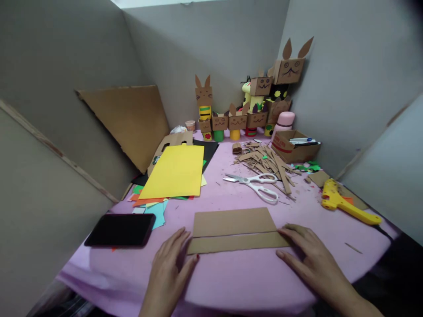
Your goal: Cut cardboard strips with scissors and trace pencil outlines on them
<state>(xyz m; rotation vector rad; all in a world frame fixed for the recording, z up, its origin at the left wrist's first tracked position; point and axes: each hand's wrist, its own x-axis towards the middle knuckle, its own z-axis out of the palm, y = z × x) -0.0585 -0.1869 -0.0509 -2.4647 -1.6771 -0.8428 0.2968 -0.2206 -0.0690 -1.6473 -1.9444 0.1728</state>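
Note:
A narrow cardboard strip [238,243] lies flat on the table, its far edge along the near edge of a wider cardboard rectangle [233,222]. My left hand [172,259] rests at the left end of the strip, fingers stretched forward and thumb apart near its lower corner. At the opposite end, my right hand [306,251] has its fingertips on the strip's right end, with the thumb spread below. Both hands are open. White-handled scissors [256,181] lie beyond the cardboard, blades pointing left.
A phone [120,230] lies left, near yellow sheets [175,171] and paper scraps [158,213]. Right are a yellow glue gun [346,204], cardboard offcuts [264,160] and a box of pens [295,147]. Cardboard animal figures [238,121] line the back. Grey partitions [211,44] enclose the purple-covered table [231,281].

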